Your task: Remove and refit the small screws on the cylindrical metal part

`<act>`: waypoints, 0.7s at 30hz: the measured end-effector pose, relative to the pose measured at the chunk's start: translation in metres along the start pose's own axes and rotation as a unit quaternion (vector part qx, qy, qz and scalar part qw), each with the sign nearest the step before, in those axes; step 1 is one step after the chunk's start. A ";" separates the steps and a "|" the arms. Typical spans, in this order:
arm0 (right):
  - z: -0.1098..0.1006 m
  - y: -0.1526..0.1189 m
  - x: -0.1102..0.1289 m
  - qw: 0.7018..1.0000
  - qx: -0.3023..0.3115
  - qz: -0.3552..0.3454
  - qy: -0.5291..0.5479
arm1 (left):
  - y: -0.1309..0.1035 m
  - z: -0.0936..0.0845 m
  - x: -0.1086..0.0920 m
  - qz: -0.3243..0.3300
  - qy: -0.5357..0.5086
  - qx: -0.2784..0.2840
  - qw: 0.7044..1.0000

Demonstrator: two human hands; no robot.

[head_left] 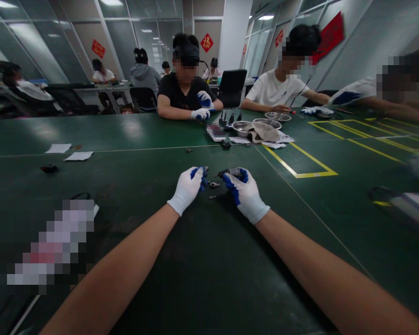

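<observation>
My right hand (247,193), in a white glove with blue palm, is closed around a dark pen-shaped power screwdriver (233,172). Its thin bit points left, toward my other hand. My left hand (187,187), gloved alike, pinches a small metal piece (206,168) that is mostly hidden by the fingers. A gap separates the bit from this piece. On the green table (181,270) between and just below my hands lie a small round metal part (214,184) and a few tiny metal bits (212,197).
Metal bowls (241,128), a beige cloth (265,132) and several upright dark tools (231,117) stand farther back. Yellow tape (316,175) marks the table at right. White papers (78,156) and a blurred-out packet (56,237) lie left. Co-workers sit across the table.
</observation>
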State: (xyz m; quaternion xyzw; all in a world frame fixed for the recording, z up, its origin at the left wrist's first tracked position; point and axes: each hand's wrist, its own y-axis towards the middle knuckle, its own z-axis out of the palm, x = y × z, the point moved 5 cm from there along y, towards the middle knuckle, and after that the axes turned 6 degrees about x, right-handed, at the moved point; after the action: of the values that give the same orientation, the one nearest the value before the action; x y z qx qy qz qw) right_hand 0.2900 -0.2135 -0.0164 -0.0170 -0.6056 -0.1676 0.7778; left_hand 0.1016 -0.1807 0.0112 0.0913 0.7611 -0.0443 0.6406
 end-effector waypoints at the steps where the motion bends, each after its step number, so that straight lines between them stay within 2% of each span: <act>1: 0.001 -0.001 0.001 1.000 -0.001 0.001 -0.007 | 0.001 0.002 -0.003 0.026 -0.003 0.007 1.000; 4: 0.010 -0.008 0.008 0.999 0.009 -0.001 -0.033 | -0.001 0.008 -0.007 0.068 -0.038 0.059 0.995; 7: 0.020 -0.015 0.017 0.998 0.020 -0.021 -0.048 | -0.003 0.013 -0.002 0.043 -0.111 0.103 0.987; 10: 0.022 -0.018 0.020 0.999 0.010 -0.023 -0.043 | -0.003 0.014 0.004 0.030 -0.186 0.122 0.974; 12: 0.017 -0.016 0.019 0.998 -0.025 -0.026 -0.044 | 0.002 0.012 0.008 0.026 -0.220 0.114 0.968; 14: 0.007 -0.014 0.018 0.995 -0.078 -0.029 -0.048 | 0.013 0.003 0.011 0.029 -0.212 0.067 0.975; 16: -0.001 -0.012 0.015 0.992 -0.112 -0.020 -0.048 | 0.028 -0.016 0.012 0.041 -0.147 -0.016 0.988; 18: -0.004 -0.010 0.014 0.992 -0.113 -0.004 -0.050 | 0.045 -0.040 0.011 0.035 -0.037 -0.123 0.991; 20: -0.002 -0.012 0.016 0.992 -0.107 -0.002 -0.063 | 0.062 -0.064 0.007 0.024 0.119 -0.233 0.965; 21: -0.001 -0.013 0.019 0.992 -0.106 -0.010 -0.073 | 0.071 -0.072 0.004 0.019 0.186 -0.263 0.946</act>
State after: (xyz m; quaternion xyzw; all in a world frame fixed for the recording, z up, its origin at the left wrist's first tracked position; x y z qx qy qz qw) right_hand 0.2910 -0.2306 -0.0007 -0.1055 -0.6396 -0.2368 0.7236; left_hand 0.0454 -0.0972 0.0236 -0.0593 0.8497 0.1875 0.4892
